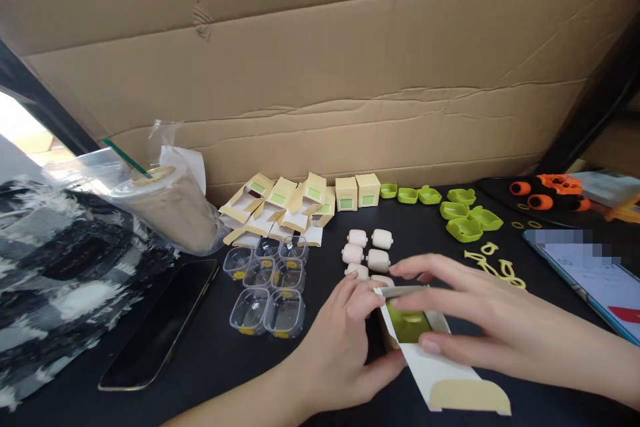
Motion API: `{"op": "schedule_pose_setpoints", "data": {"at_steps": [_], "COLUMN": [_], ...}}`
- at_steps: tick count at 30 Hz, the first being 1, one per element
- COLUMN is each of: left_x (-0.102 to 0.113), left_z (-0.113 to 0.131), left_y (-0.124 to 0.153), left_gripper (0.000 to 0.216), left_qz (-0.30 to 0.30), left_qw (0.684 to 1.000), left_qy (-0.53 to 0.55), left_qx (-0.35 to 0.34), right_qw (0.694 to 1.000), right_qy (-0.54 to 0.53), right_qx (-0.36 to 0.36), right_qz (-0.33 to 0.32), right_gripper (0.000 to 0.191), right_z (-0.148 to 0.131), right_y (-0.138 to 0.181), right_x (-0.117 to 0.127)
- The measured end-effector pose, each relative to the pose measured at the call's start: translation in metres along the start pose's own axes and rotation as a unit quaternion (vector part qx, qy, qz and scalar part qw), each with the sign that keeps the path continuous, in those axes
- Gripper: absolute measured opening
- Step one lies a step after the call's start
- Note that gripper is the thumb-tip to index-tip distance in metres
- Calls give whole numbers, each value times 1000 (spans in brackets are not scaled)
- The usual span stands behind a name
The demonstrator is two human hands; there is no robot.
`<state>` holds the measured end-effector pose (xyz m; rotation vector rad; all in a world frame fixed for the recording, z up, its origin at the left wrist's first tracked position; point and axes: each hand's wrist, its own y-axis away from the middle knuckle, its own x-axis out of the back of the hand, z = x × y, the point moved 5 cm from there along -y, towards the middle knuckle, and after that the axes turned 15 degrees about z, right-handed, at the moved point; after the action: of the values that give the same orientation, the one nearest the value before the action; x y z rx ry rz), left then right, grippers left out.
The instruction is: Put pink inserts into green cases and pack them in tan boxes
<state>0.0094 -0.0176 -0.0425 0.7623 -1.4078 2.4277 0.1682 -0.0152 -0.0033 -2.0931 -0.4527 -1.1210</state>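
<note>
A small cardboard box [450, 380] stands with its long lid flap folded out toward me. A green plastic piece [407, 321] sits inside it. My left hand [345, 337] is closed around the box's left side, thumb at the near side and fingers at the far corner. My right hand [475, 310] hovers over the opening with its fingers apart, the thumb by the lid flap and another finger at the upper flaps. Just behind the box lie several pale pink and cream barrel-shaped pieces [353, 253], some partly covered by my fingers.
Clear plastic cups [249, 312] stand left, before a pile of opened boxes [280, 195]. Two closed boxes [369, 190] stand behind, beside green trays [464, 229]. Pale-yellow rings [506, 268] lie right. Phones [160, 327] flank the work area; a bagged drink cup [165, 207] leans left.
</note>
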Motion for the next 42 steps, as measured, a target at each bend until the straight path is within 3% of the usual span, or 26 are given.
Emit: {"op": "schedule_pose_setpoints", "data": {"at_steps": [3, 7, 13, 16, 18, 21, 25, 30, 35, 42], "left_x": [0, 3, 4, 5, 6, 7, 9, 9, 7, 5], "left_z": [1, 3, 13, 15, 14, 14, 13, 8, 7, 6], "left_y": [1, 2, -2, -5, -6, -5, -3, 0, -1, -5], "left_gripper": [62, 61, 41, 37, 42, 39, 23, 42, 57, 47], "left_qz": [0, 2, -22, -20, -10, 11, 45, 73, 48, 21], "left_qw": [1000, 999, 995, 995, 997, 998, 994, 993, 994, 994], "left_qy": [-13, -46, -81, -75, -60, -46, -89, -88, -101, -106], "left_qx": [-10, -18, -53, -58, -54, -52, -36, 7, 21, 35], "right_qw": [998, 998, 989, 991, 989, 982, 978, 974, 964, 937], "right_qy": [16, -40, -119, -112, -113, -133, -160, -163, -185, -233], "right_qx": [-18, 4, -22, 8, -9, -48, -71, -133, -174, -252], "right_qz": [51, 38, 84, 74, 90, 124, 116, 83, 78, 56], "right_gripper": [26, 23, 66, 38, 23, 25, 19, 27, 29, 29], "right_z": [2, 1, 5, 2, 4, 10, 12, 18, 23, 30], "right_y": [-1, -2, -4, -4, -4, -5, -6, -8, -6, -3], "right_x": [8, 9, 15, 12, 10, 7, 2, -5, -10, -22]}}
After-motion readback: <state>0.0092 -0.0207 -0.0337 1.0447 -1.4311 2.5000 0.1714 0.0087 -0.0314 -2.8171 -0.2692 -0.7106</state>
